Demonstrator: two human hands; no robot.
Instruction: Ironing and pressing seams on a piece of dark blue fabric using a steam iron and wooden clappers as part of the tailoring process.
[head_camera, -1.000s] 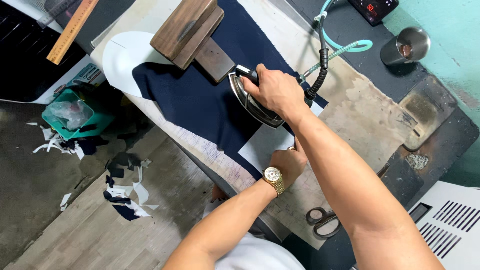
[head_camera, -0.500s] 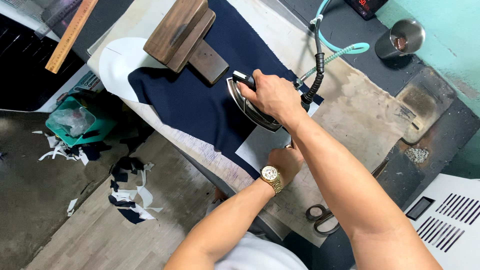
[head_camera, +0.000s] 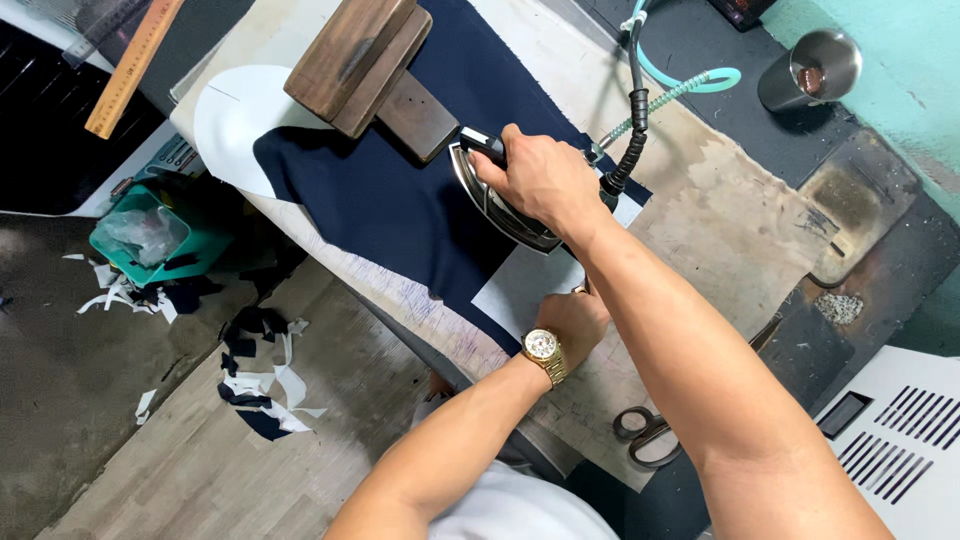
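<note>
Now your right hand (head_camera: 540, 178) is clamped around the handle of the steam iron (head_camera: 500, 205), which sits on the navy fabric (head_camera: 400, 205) spread across the desk (head_camera: 730, 235). Your left hand (head_camera: 572, 322), wearing a gold watch (head_camera: 545, 348), presses down on the fabric's near edge just beside the iron.

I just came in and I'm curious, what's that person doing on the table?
A person is ironing. The right hand grips the iron, which sits on dark blue cloth spread over the padded table. The left hand, wearing a gold watch, presses down on a pale piece at the cloth's edge. A wooden block rests on the cloth, and scissors lie nearby.
</note>
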